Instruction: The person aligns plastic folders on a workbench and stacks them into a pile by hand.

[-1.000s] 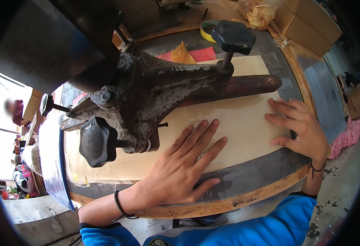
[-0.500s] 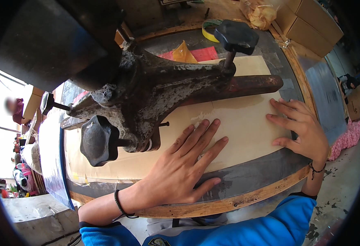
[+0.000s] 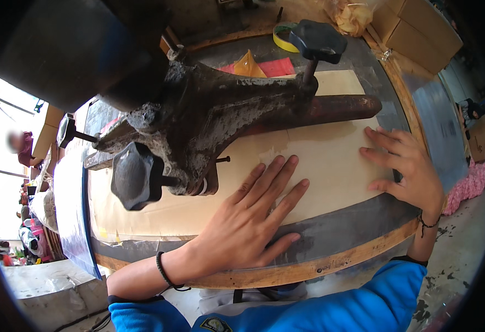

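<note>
While both palms lie flat with fingers spread and gripping nothing, I see the pale sheet (image 3: 331,160) running its long axis from lower left to upper right of the frame, under the rusty machine arm (image 3: 237,110). My left hand (image 3: 248,221) rests at the sheet's near edge in the centre — fingertips pointing up toward the arm, the nearer hand to it. My right hand (image 3: 405,169) presses the sheet's right end. Whether the sheet reaches fully beneath the arm, I can't quite tell — it's hidden.
</note>
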A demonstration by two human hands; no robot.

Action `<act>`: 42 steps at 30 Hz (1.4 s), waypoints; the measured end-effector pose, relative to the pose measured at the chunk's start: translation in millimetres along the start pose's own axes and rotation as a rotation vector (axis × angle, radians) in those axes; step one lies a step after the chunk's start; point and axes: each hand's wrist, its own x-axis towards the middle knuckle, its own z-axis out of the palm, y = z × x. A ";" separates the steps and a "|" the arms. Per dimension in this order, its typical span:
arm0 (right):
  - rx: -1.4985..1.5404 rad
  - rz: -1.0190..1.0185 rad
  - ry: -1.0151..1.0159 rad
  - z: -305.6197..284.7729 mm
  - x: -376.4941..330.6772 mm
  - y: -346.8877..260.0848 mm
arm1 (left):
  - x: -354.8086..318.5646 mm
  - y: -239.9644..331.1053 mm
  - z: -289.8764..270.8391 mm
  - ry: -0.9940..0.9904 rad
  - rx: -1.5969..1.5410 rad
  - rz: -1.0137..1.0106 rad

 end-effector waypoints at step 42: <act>0.267 0.338 0.654 67.4 -144.2 2.9 | -113.1 79.6 67.3 0.368 0.251 -0.308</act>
